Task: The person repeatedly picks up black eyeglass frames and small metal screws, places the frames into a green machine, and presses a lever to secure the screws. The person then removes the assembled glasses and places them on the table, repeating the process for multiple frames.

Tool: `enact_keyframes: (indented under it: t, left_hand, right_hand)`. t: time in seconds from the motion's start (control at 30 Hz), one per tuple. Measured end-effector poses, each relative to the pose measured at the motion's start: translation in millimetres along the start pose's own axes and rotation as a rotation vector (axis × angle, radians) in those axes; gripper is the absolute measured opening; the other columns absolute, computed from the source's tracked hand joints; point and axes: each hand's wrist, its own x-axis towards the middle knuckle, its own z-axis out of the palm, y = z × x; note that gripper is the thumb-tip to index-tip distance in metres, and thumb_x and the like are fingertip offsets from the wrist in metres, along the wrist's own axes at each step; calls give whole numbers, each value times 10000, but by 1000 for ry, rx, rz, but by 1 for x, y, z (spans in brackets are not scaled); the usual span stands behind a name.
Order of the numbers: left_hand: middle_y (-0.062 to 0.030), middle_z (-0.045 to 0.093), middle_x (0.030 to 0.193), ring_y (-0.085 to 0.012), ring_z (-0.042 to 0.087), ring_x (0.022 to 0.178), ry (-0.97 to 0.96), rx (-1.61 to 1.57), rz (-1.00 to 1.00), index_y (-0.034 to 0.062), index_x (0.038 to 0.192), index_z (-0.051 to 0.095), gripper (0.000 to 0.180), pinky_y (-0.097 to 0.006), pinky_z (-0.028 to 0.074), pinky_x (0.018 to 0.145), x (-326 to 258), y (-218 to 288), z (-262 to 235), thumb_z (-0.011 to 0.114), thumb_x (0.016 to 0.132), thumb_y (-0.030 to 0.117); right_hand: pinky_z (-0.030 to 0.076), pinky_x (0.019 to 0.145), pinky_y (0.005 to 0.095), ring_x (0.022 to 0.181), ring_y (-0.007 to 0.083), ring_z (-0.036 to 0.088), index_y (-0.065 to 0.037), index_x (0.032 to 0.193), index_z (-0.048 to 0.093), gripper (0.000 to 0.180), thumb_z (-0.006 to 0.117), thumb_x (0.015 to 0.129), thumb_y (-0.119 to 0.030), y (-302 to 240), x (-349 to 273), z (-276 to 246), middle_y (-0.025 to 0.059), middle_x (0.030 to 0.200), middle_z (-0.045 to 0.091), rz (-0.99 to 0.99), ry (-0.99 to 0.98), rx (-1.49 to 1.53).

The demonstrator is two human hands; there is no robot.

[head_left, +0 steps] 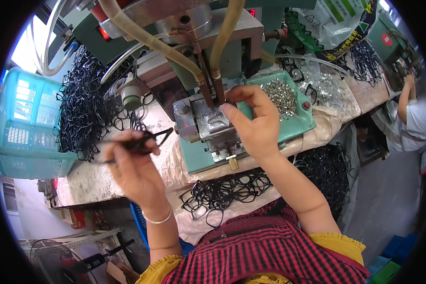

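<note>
My left hand (136,177), blurred by motion, is closed on a black eyeglass frame (163,136) left of the machine. My right hand (259,125) reaches to the copper-coloured jaws (213,92) of the bench machine, thumb and forefinger pinched together close beside them. Whatever lies between those fingertips is too small to make out. Below the jaws sits a metal fixture block (217,124). Right of it, behind my right hand, a green tray (304,124) holds a pile of small metal parts (279,97).
Tangled black eyeglass frames (87,94) heap up at the left, beside a turquoise basket (28,128). More frames (234,189) lie along the near edge, and others (324,170) fill a bag at the right. Hoses (151,40) hang overhead. Another person (412,120) sits far right.
</note>
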Motion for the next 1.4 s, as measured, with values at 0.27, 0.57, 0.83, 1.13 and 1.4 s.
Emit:
enact_keyframes:
  t: [0.27, 0.57, 0.83, 1.13, 1.4]
  left_hand:
    - [-218, 623, 1015, -249, 647, 745, -91, 339, 285, -19, 1081, 503, 153, -334, 587, 628, 36, 19, 42, 503, 1029, 124]
    - [-194, 637, 1054, -235, 650, 900, -112, 248, 239, -8, 1146, 524, 203, -339, 575, 689, 40, 12, 37, 463, 1058, 165]
    - [-53, 740, 1014, -199, 628, 772, -721, 638, 519, 103, 904, 750, 141, -424, 535, 834, -1, -13, 37, 766, 766, 127]
    - [-58, 751, 995, -219, 665, 824, -775, 649, 516, 109, 931, 754, 170, -446, 510, 865, -1, -22, 35, 791, 774, 159]
    - [-152, 687, 1197, -335, 654, 1105, -417, 964, 521, 74, 1153, 661, 339, -491, 425, 1067, -57, -13, -6, 756, 828, 100]
  right_hand:
    - [485, 864, 296, 893, 171, 661, 30, 1195, 505, 531, 762, 739, -57, -15, 10, -3, 75, 874, 693, 30, -144, -41]
    - [488, 876, 332, 901, 222, 675, 36, 1237, 474, 572, 738, 740, -67, -43, 21, -12, 110, 876, 707, 49, -204, -235]
    - [471, 946, 328, 1049, 207, 629, -29, 1239, 595, 446, 700, 809, -84, -30, 21, -71, 125, 1094, 678, -62, -42, -398]
    - [504, 752, 392, 837, 283, 629, -52, 1108, 669, 359, 759, 771, -135, 19, -27, -118, 113, 848, 666, -37, -134, -1211]
    - [484, 764, 422, 816, 315, 628, -76, 887, 704, 111, 732, 808, -148, 51, 11, -110, 107, 823, 682, -148, 87, -1117]
